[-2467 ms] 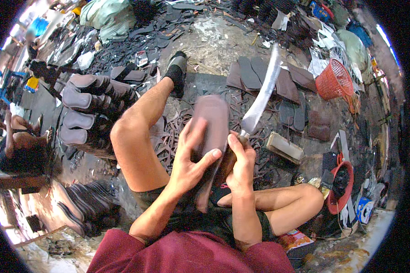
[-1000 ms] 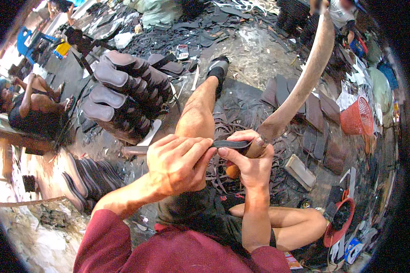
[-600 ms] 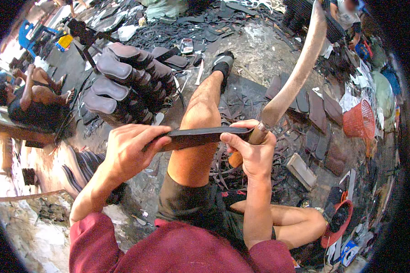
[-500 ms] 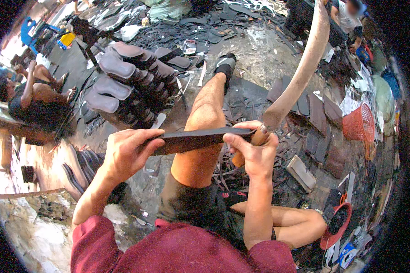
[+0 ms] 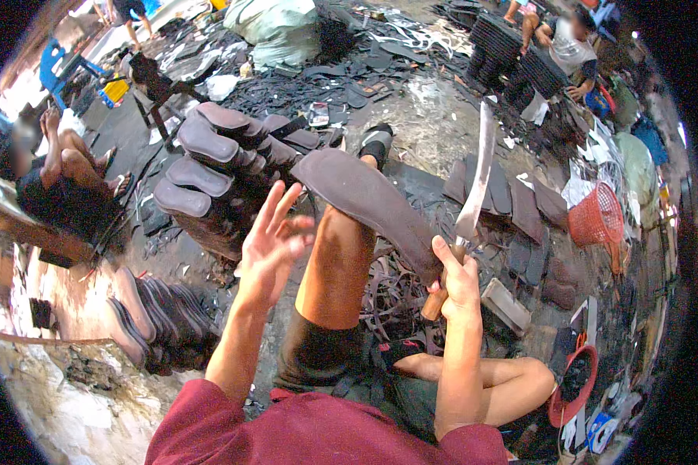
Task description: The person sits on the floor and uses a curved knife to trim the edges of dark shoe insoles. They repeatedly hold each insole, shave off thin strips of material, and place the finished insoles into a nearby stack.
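My right hand [image 5: 461, 285] grips a long curved knife [image 5: 479, 174] by its wooden handle, with the blade pointing up and away from me. The same hand pinches the heel end of a dark brown shoe sole [image 5: 364, 200], which slants up to the left over my raised knee, its broad face showing. My left hand [image 5: 274, 246] is off the sole, just below its toe end, with fingers spread and nothing in them. Beyond that hand stands a tall pile of similar soles [image 5: 198, 177].
More soles [image 5: 163, 306] stand in a row at lower left. Rubber trimmings [image 5: 392, 298] litter the ground below the knife. A pale block [image 5: 506, 306], a red basket [image 5: 597, 217] and a red bowl [image 5: 575, 387] lie right. People sit at far left and far right.
My left hand has let go of the sole and opened. The sole has swung from edge-on to face-up, its far end raised. The knife has dropped lower, its whole blade now showing.
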Available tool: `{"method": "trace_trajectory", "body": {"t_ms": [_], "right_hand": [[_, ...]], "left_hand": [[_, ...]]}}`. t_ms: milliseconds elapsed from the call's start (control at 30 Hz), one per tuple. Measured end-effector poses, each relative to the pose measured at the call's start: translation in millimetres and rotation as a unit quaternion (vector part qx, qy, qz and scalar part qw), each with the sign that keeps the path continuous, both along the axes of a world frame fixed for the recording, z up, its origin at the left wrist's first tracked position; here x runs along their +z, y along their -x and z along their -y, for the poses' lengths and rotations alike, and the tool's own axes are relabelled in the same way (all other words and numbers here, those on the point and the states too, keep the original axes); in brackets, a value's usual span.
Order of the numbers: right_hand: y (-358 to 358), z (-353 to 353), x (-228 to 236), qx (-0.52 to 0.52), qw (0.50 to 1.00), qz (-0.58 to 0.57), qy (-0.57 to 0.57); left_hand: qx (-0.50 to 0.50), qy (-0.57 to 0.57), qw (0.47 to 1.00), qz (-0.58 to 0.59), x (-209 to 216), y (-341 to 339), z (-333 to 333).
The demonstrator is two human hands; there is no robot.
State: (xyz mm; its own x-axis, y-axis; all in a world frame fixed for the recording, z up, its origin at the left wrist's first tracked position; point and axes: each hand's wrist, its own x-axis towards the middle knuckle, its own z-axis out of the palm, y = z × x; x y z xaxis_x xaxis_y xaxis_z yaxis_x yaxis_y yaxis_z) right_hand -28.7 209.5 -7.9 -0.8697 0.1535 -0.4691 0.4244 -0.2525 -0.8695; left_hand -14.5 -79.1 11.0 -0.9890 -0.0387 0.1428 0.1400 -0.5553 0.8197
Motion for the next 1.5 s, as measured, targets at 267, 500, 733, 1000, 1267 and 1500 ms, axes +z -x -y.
{"method": "trace_trajectory", "body": {"t_ms": [267,500,733,1000,1267,1500], "right_hand": [[-53.9,-2.8,19.4,0.013,0.972,0.074,0.223],[-100.9,-2.5,-24.8,-0.028,0.997,0.055,0.041],[-170.2,-38.4,-42.0,0.171,0.908,-0.207,-0.322],[-202.2,-31.3,-47.2,0.213,0.911,-0.198,-0.292],[-124.4,12.7,-47.0,0.187,0.891,-0.247,-0.333],[-45.5,-10.1,-1.6,0.294,0.846,-0.281,-0.345]], "left_hand": [[-0.06,-0.124,0.985,-0.107,11.1,47.9,-36.3],[-0.08,-0.013,0.995,0.064,27.8,24.3,-24.2],[-0.224,0.027,0.919,0.324,39.8,3.7,-16.1],[-0.142,0.047,0.926,0.345,11.1,-3.4,-17.1],[-0.173,0.053,0.915,0.36,14.0,-0.8,-29.0],[-0.24,0.125,0.894,0.358,26.1,15.6,-28.5]]}}
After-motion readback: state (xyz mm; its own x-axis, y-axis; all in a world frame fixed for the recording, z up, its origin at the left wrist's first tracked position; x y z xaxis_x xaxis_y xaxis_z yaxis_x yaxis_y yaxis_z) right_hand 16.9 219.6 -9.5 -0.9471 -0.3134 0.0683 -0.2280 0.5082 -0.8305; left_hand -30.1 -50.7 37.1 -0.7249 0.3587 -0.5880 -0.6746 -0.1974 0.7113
